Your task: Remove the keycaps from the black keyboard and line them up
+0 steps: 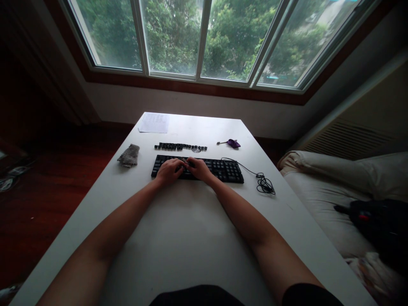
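Note:
A black keyboard lies across the white table in front of me. Over its left and middle part my left hand and my right hand meet, their fingertips nearly touching. Both hands have curled, closed fingers; a small thin object seems to be between them, too small to name. Behind the keyboard, loose black keycaps stand in rows. Beside their right end lies a small round greyish piece. The fingers hide the keys beneath them.
A crumpled grey cloth lies at the left on the white table. Paper sheets lie at the far left corner. On the right are a purple item, a small brush and the coiled cable. A sofa stands alongside.

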Motion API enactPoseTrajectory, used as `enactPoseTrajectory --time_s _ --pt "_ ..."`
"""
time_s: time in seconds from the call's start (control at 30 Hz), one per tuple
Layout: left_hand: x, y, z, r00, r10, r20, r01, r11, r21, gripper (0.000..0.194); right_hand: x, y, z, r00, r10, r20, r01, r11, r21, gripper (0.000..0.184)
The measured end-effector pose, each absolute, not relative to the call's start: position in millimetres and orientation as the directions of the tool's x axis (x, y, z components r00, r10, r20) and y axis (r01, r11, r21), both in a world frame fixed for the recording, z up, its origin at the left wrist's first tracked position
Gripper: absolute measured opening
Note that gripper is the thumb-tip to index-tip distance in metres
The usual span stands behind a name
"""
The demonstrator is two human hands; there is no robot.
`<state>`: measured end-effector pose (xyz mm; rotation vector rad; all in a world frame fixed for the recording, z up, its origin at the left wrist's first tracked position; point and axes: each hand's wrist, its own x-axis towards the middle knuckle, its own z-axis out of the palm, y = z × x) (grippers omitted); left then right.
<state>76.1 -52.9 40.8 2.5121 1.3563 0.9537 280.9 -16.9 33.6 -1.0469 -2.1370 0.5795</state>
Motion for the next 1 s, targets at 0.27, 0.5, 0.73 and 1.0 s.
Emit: enactPoseTrajectory --time_s 0.27,0.5,0.73,1.0 --pt "76.8 -53.3 40.8 0.390 0.793 0.468 0.714 -0.582 0.389 0.017 281.4 -16.7 33.7 -0.448 0.815 0.366 0.518 0.571 -0.637 0.025" --pt "76.7 -53.5 42.2 0.399 0.793 0.460 0.707 -0.585 0.397 0.018 281.2 -18.3 35.8 -0.446 0.820 0.359 0.518 0.564 -0.643 0.024" --pt "77.3 -54.3 43.7 0.400 0.797 0.453 0.711 -0.582 0.395 0.018 281.3 -18.7 36.4 -0.455 0.807 0.376 0.500 0.581 -0.642 0.024" --pt "77.0 -53.7 43.0 0.403 0.795 0.453 0.707 -0.585 0.398 0.017 281.2 -19.7 37.3 -0.451 0.814 0.366 0.506 0.571 -0.646 0.025"
